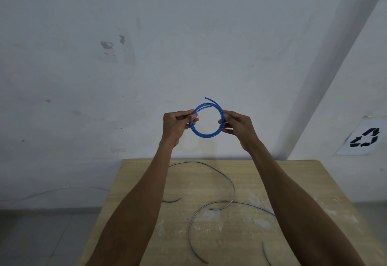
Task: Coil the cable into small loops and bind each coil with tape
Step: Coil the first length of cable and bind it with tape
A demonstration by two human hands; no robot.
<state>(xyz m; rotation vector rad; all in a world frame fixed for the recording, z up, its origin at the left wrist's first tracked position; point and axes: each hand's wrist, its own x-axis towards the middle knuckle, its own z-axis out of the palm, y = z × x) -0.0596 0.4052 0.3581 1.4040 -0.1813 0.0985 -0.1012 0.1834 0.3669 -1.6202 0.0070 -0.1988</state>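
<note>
Blue cable coil [206, 137] is held up in the air above the far edge of the counter [293, 182], in front of the wall, approx. centre of view. L hand [178, 124] pinches the coil at its 9 o'clock, thumb + fingers curled round the strands. R hand [237, 127] does the same at 3 o'clock. Both grips are closed on the coil, holding nothing else. Coil is a few turns, roughly round, upright and facing the camera. Two loose ends stick out at 12–1 o'clock.

On the counter below, grey cables [233, 186] lie in loose curves, partly hidden under the forearms. Paper w/ recycling symbol [364, 138] is on the side wall at 3 o'clock of view.
</note>
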